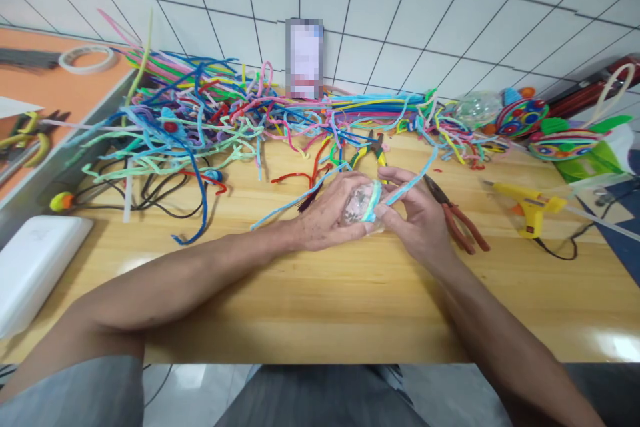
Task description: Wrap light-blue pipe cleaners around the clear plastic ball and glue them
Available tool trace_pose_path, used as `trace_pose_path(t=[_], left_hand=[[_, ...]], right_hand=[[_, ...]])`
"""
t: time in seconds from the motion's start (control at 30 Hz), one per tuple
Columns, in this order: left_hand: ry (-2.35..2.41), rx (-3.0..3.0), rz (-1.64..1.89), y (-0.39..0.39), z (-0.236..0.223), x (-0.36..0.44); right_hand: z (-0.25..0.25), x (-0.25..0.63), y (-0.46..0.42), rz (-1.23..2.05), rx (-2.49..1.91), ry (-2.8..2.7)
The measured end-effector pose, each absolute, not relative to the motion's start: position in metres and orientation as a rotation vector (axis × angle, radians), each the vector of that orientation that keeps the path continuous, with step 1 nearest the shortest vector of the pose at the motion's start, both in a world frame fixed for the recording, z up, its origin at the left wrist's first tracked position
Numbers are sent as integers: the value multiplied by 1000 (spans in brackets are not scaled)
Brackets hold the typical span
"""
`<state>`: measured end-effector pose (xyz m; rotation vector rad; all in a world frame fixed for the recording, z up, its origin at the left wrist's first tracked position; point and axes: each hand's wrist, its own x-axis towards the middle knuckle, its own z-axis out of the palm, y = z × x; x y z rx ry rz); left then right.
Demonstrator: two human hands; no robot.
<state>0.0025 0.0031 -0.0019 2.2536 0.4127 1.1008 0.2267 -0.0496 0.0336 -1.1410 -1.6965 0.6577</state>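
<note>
Near the middle of the wooden table, my left hand [330, 213] is closed around a clear, rounded plastic piece [356, 205] that looks like a ball or small bottle. A yellow-green and light blue band of pipe cleaner [373, 200] wraps around it. My right hand [417, 213] pinches a light blue pipe cleaner [413, 181] against the band, and its free length rises up and to the right. Another light blue strand [285, 205] runs out to the left behind my left hand. The underside of the clear piece is hidden by my fingers.
Tangled pipe cleaners [200, 113] lie along the tiled wall, with a phone [305, 60] upright behind them. Red-handled pliers [457, 220] and a yellow glue gun [533, 207] are to the right. A white box [43, 267] stands left. Finished-looking colourful figures [520, 117] sit back right.
</note>
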Motion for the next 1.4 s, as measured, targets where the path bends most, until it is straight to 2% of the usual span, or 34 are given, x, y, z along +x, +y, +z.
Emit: trace_pose_path(t=[0.13, 0.3, 0.57, 1.1, 1.4], left_hand=[[410, 2252, 1104, 4, -5, 3], [452, 2217, 1100, 1, 1, 3], [486, 2189, 1110, -4, 3, 3], [374, 2245, 1104, -3, -3, 3], [377, 2335, 1099, 2, -6, 4]], right_hand=[[29, 227, -47, 806, -1140, -1614], [29, 220, -45, 1147, -1142, -1366], [36, 218, -47, 1253, -1150, -1260], [38, 214, -50, 1083, -1187, -1356], [36, 214, -48, 1100, -1192, -1309]])
